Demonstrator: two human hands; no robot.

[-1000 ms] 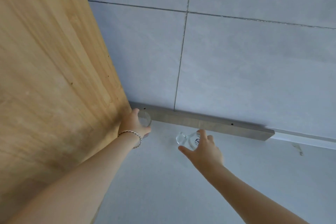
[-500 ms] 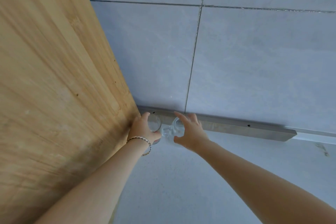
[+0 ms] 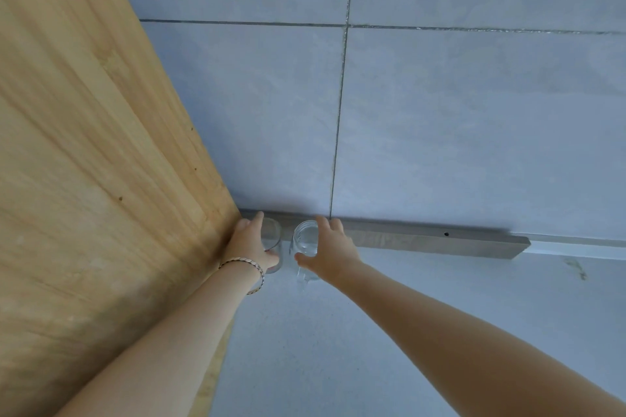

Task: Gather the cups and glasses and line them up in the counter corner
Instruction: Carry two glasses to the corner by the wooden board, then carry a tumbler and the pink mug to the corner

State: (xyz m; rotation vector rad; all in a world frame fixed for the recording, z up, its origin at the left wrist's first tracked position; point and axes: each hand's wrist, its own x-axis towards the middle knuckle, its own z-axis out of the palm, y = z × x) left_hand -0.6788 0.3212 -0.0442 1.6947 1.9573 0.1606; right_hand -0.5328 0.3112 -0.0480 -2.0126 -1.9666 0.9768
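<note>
Since 0.5 s ago I've slid the glass mug (image 3: 305,240) upright beside the tumbler (image 3: 272,240); right hand (image 3: 330,254) fingers wrap the mug, left hand (image 3: 249,242) fingers wrap the tumbler, both on the surface (image 3: 372,349).

Both bare forearms reach far, converging toward far-left corner. Left hand (image 3: 250,242) palm turned right, fingers curled, thumb low near side, index finger extended at far side; woven bracelet (image 3: 252,269) on wrist. Right hand (image 3: 330,252) just right of left, palm down, fingers arched and spread, thumb pointing left. Hands near, not touching.
</note>
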